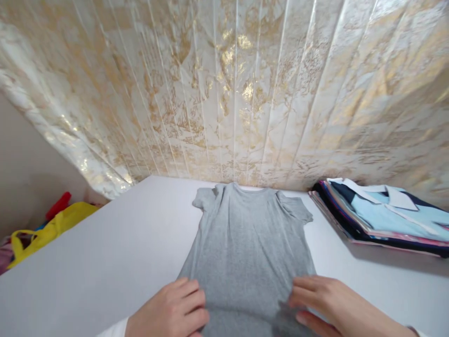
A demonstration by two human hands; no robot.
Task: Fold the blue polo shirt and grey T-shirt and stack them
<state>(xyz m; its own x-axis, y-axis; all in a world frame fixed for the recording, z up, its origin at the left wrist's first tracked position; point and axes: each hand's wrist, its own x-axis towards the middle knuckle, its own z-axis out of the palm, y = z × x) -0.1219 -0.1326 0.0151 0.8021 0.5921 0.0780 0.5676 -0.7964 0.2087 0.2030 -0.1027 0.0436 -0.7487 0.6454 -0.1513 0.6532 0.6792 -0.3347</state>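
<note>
A grey short-sleeved T-shirt (252, 243) lies spread on the white table, its neckline and sleeves toward the curtain. At its left side near the bottom, my left hand (171, 309) is closed with curled fingers on the fabric. My right hand (324, 299) grips the opposite side, thumb below and fingers above the cloth. A crosswise fold runs through the shirt between both hands. The lower hem is out of frame.
To the right sits a stack of folded clothes (386, 210), a light blue collared shirt on top. Past the left edge of the white table (115, 248) are a yellow cloth item (58, 229) and a red object (59, 206). A gold-patterned curtain (224, 93) hangs behind.
</note>
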